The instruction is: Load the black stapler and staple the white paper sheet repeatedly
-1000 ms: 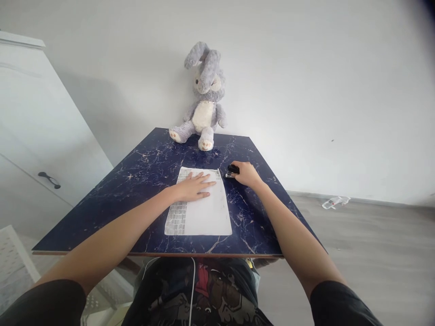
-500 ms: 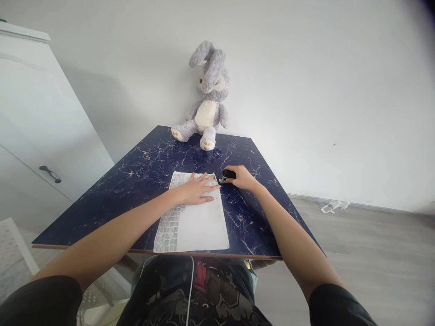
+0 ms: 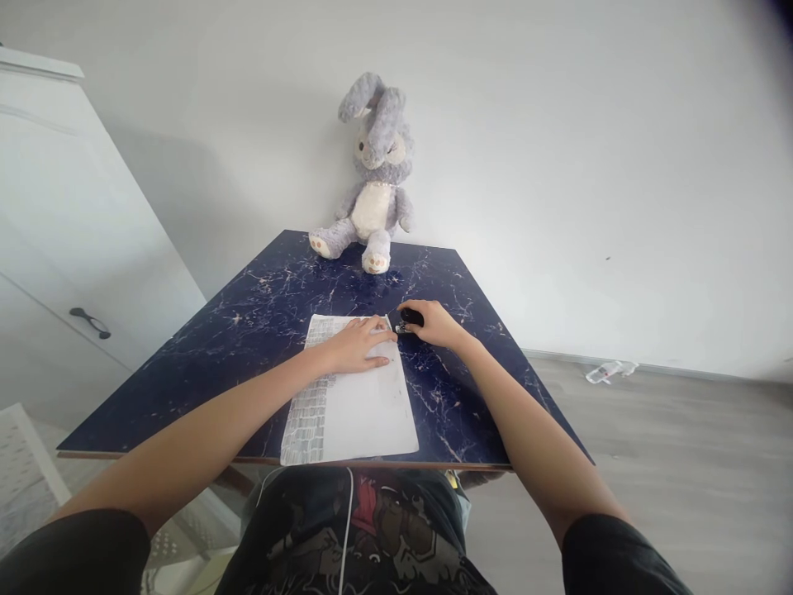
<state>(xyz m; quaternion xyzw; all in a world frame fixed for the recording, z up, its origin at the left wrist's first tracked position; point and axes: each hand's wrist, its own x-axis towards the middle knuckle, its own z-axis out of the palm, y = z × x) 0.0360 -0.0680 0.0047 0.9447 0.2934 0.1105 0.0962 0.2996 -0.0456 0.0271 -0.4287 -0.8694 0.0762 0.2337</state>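
Note:
My left hand [image 3: 359, 345] lies flat on a sheet of white paper [image 3: 370, 417], its fingers pointing right toward the far right corner. The paper, perhaps several sheets together, has a band of grey handwriting or pattern down its left side. At the paper's right edge, my right hand [image 3: 437, 323] is wrapped round a small black hole punch [image 3: 412, 316] with a metal lower part. The punch meets the paper near the fingertips of my left hand. Whether the edge sits inside its slot is hard to make out.
The dark blue marbled table [image 3: 455, 388] narrows away toward the wall. A grey plush rabbit [image 3: 372, 207] sits at its far edge. To the left stands a white cabinet [image 3: 74, 223], and on the floor at right lies a clear plastic item [image 3: 610, 372].
My right hand has moved slightly left with the hole punch, bringing it against the paper's edge. The fingers of my left hand have drawn in a little and sit closer together.

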